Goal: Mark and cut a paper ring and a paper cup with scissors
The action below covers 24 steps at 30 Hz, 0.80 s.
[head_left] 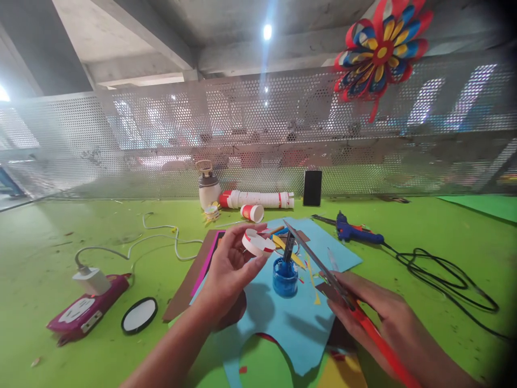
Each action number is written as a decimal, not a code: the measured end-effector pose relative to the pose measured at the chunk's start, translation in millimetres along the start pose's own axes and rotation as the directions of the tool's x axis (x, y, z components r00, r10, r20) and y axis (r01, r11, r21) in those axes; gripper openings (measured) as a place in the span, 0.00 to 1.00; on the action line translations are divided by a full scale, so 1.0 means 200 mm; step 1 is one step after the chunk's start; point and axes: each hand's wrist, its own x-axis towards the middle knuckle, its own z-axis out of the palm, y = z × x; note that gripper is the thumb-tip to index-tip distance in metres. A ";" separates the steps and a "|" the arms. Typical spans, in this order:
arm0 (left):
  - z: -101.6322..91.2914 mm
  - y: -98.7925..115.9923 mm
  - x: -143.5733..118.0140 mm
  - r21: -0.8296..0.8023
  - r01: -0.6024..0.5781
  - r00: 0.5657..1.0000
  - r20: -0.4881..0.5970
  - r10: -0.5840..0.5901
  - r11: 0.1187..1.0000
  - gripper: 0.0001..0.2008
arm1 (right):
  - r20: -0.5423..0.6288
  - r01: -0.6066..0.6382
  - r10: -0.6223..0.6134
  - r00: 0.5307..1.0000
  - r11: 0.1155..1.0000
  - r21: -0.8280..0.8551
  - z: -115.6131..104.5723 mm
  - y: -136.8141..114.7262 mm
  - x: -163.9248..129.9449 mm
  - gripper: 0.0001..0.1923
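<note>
Left hand (pixel 230 269) pinches a red-and-white paper ring (pixel 258 242) between thumb & fingertips, just above the blue sheet (pixel 299 323); right hand (pixel 379 312) is closed on red-handled scissors (pixel 323 269), blades parted, tips up toward the ring. Risks: blades so near could nick the left fingers; a squeeze may crush the thin ring; the blue pot (pixel 285 277) directly below could tip w/ 1 nudge.

Matt paper cup ring (pixel 258 243); metal scissor blades (pixel 313 253); glossy plastic pot (pixel 285 276).
</note>
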 end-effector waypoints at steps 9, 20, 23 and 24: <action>-0.02 0.00 0.00 0.058 0.049 0.998 -0.035 -0.047 0.997 0.21 | 0.052 0.084 -0.081 0.995 0.996 -0.044 -0.01 -0.02 0.00 0.13; 0.01 -0.02 0.02 0.112 0.006 0.991 -0.135 0.009 0.994 0.25 | 0.096 0.238 -0.217 0.971 0.898 -0.371 0.02 0.00 -0.08 0.30; 0.01 -0.04 0.01 0.145 0.002 0.988 -0.152 0.020 0.989 0.26 | 0.133 0.249 -0.211 0.968 0.864 -0.439 0.01 0.00 -0.08 0.31; 0.01 -0.04 0.01 0.163 0.000 0.987 -0.156 0.026 0.987 0.27 | 0.136 0.248 -0.209 0.968 0.856 -0.454 0.01 0.00 -0.08 0.31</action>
